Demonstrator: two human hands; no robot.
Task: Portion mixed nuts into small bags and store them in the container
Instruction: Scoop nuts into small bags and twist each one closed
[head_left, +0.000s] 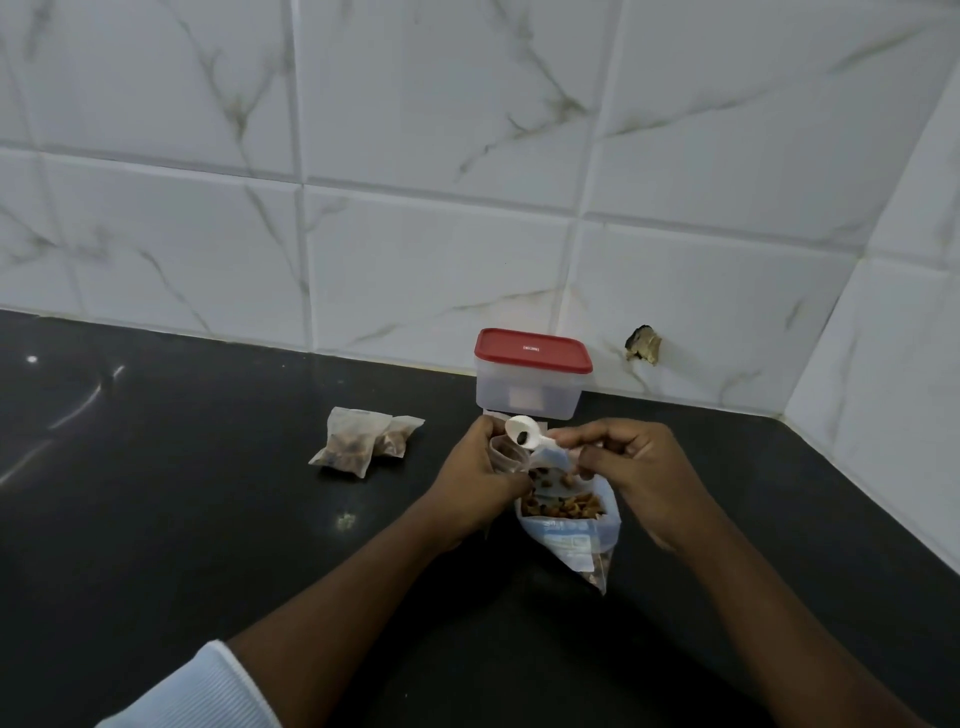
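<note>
Black countertop (208, 519) meets a white marbled tile wall (415, 260), where the container (530, 389) stands with its red lid on. Left of the container lie two filled small bags (358, 441), touching. Just in front of the container, covering its lower edge, the left hand (483, 478) grips an open small bag (506, 452) and the right hand (639, 467) pinches a white spoon (524, 434) carrying one dark nut, above the open mixed nuts bag (566, 519); right of the container, a chipped hole (644, 344) marks the tile
</note>
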